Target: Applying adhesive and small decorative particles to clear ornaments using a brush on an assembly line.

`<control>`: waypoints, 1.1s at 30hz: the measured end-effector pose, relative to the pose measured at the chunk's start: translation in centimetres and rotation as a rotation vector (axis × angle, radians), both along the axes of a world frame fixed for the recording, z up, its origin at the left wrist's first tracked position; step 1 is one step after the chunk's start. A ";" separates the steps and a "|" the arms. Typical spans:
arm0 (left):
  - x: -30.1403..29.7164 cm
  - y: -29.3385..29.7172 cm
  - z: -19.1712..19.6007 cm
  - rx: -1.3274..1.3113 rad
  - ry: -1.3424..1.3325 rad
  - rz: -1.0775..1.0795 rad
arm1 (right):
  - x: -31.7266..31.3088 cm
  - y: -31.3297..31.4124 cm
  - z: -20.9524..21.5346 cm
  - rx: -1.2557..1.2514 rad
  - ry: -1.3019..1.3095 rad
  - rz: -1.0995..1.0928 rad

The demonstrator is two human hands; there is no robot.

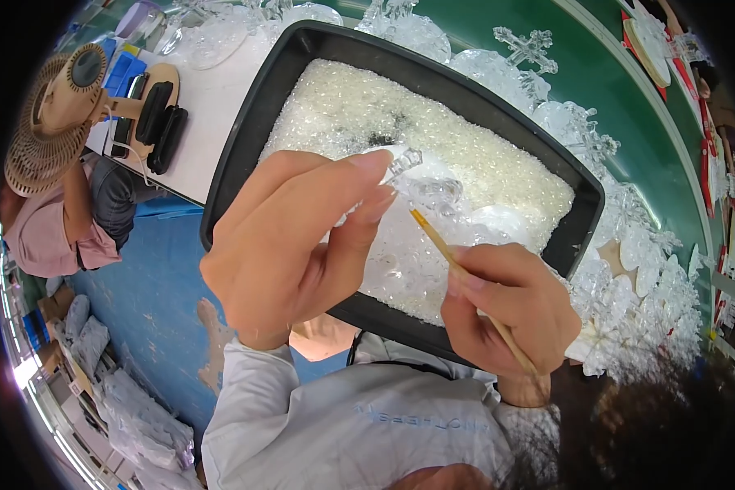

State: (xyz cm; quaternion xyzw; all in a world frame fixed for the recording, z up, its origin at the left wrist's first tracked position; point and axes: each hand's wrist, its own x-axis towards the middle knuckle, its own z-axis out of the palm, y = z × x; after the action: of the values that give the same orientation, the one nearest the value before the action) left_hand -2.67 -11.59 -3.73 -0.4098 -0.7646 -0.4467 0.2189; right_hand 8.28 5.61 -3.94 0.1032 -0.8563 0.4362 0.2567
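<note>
My left hand (290,233) is raised over the black tray (249,122), thumb and forefinger pinched on a small clear ornament piece (404,163). The fingers cover part of that piece. Between the fingers of my right hand (514,302) is a thin wooden stick (434,237) with a yellowish tip, held like a pen. The tip points up and left, a short way from the clear piece. Below the hands, clear rounded pieces (433,192) lie on a bed of glittering, translucent granules (482,139) that fills the tray.
Many clear ornaments, some shaped as a cross (527,49) on a domed base, crowd the green table (661,122) behind and right of the tray. At left, a tan fan (57,106) stands by a white tabletop (212,98). A person in pink (57,220) sits beyond it.
</note>
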 end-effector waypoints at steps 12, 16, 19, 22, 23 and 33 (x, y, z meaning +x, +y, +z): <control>-0.5 0.7 -1.3 0.129 0.143 -0.022 | 0.4 0.2 0.4 0.014 -0.033 0.023; -0.7 0.8 -1.2 0.140 0.148 -0.013 | 0.8 0.3 0.4 -0.028 -0.029 -0.013; -0.9 0.7 -1.4 0.162 0.171 -0.028 | 0.8 0.2 0.3 -0.027 -0.042 -0.016; -1.0 0.8 -1.7 0.196 0.190 -0.027 | 0.9 0.2 0.4 -0.042 -0.057 0.016; -1.1 0.8 -1.7 0.196 0.200 -0.025 | 1.1 0.2 0.7 -0.053 -0.048 0.030; -1.2 0.1 -1.1 0.138 0.210 -0.093 | 2.7 0.5 1.4 0.075 -0.153 0.095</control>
State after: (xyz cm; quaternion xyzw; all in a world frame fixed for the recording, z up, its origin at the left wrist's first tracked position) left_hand -3.87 -11.48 -4.86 -0.4733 -0.6852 -0.4624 0.3045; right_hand 11.02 6.16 -2.57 0.1198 -0.8833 0.4219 0.1657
